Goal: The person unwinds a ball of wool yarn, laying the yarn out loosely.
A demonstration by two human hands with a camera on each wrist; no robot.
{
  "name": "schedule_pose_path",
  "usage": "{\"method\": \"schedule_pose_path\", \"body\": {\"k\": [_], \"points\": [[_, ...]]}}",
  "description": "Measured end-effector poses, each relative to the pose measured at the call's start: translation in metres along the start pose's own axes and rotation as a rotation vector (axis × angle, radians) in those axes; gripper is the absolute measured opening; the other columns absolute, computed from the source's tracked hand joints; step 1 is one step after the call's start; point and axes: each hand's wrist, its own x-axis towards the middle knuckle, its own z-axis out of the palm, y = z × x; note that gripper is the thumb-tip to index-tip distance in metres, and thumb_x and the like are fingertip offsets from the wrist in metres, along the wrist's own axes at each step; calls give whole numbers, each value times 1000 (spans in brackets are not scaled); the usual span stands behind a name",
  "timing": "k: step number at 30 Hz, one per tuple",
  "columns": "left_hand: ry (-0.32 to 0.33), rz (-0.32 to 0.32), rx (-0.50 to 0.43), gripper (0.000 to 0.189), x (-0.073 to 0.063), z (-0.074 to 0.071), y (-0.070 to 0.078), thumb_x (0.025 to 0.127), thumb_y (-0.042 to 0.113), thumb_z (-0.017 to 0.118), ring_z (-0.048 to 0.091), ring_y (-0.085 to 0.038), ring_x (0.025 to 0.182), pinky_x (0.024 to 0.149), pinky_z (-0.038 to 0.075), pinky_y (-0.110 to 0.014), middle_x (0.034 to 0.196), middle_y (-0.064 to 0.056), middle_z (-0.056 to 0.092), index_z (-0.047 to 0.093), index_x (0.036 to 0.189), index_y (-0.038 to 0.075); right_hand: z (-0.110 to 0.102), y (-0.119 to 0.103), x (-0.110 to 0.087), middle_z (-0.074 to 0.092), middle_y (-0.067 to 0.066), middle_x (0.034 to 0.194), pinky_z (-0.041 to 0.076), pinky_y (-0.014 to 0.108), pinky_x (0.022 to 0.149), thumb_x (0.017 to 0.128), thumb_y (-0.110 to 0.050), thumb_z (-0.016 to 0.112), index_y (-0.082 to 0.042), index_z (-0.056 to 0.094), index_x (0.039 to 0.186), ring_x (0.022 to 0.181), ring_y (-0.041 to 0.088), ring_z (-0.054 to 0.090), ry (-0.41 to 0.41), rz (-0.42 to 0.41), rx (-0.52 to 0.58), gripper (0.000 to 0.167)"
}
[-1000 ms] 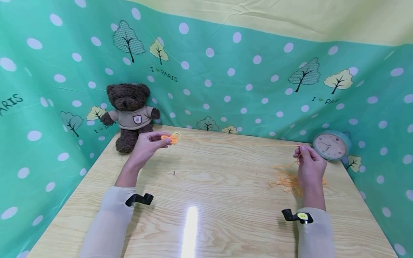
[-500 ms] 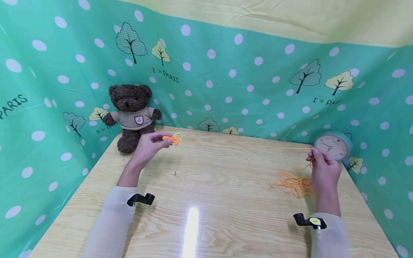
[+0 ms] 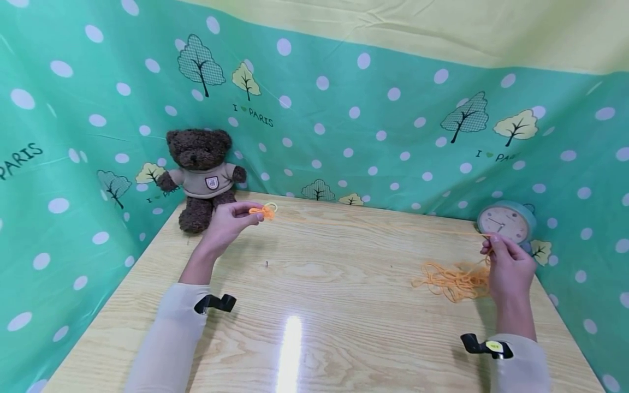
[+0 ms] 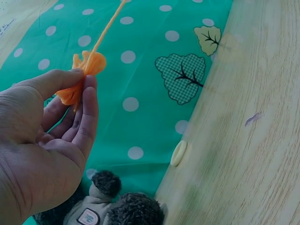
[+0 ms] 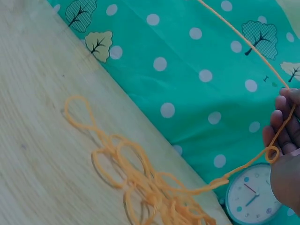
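With my left hand [image 3: 223, 232], left of centre in the head view, I pinch a small orange yarn bundle [image 3: 262, 213] between thumb and fingertips. With my right hand [image 3: 511, 267], at the right of that frame, I pinch a single orange strand [image 5: 253, 48], so both my grips are narrow. The strand runs nearly straight across the middle of the frame between my two hands. Below my right hand, the yarn hangs down with a small loop in it, leading to the loose orange heap [image 3: 449, 281] on the wooden table [image 3: 339, 311], at the lower right.

Just behind my left hand, a brown teddy bear [image 3: 200, 150] sits at the left; near my right fingers stands a round clock [image 3: 506, 221]. A pale yellow ring [image 4: 178, 153] lies near the table's edge, right of centre in the left wrist view.
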Motion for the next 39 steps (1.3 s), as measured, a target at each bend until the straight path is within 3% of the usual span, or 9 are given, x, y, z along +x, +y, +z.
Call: {"method": "schedule_pose_path", "body": {"k": [8,20,30,35,39], "points": [[12,-4,26,42,0,-1,0,98,26,74,73,-14,98,83,58,-22,99,12,75,68,129,-1,-16,-3,0,68,3,108,58,17,75,93,-23,77,-2,73,125,87,13,65,5,48,-53,38],[27,3,-15,41,-1,-2,2,98,21,73,73,-7,91,84,59,-21,95,15,74,65,129,-6,-37,-5,4,71,0,98,57,15,74,95,-22,76,-4,76,119,82,11,65,47,63,-114,30],[38,13,-54,40,0,-2,2,99,14,70,74,-9,89,86,61,-24,91,13,74,61,130,-10,-46,-5,10,74,4,96,58,20,67,92,-12,78,3,76,112,80,15,66,138,40,17,25],[47,6,-17,39,0,-3,3,100,19,69,73,-6,89,85,60,-24,96,8,75,63,129,-6,-51,-6,11,73,2,96,58,19,66,93,-13,76,1,76,113,79,14,65,159,55,-9,24],[51,6,-21,39,0,-4,2,101,19,69,72,-4,87,85,61,-26,94,11,73,62,129,-7,-56,-6,11,72,1,93,58,19,67,94,-14,76,0,77,112,78,14,64,172,74,-9,22]]}}
